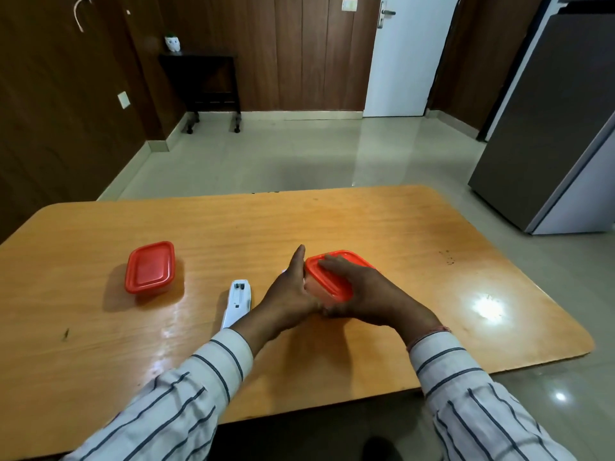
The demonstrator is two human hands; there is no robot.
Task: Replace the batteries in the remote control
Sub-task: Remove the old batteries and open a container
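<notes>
Head view: left hand [289,289] flat, fingers together, braces red-lidded box [327,283]; right hand [361,292] fingers curl over its top. Remote [237,302] lies on table [432,261] beside left wrist, bay open. I judge: opening battery box; next, pry top upward.

Head-worn view, down onto table [332,221]

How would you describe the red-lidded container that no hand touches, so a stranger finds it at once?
Find the wooden table. On its left part, left of the white remote control, stands a rectangular container with a red lid. Unlike the other red-lidded container, between the left hand and right hand, it stands alone.
</notes>
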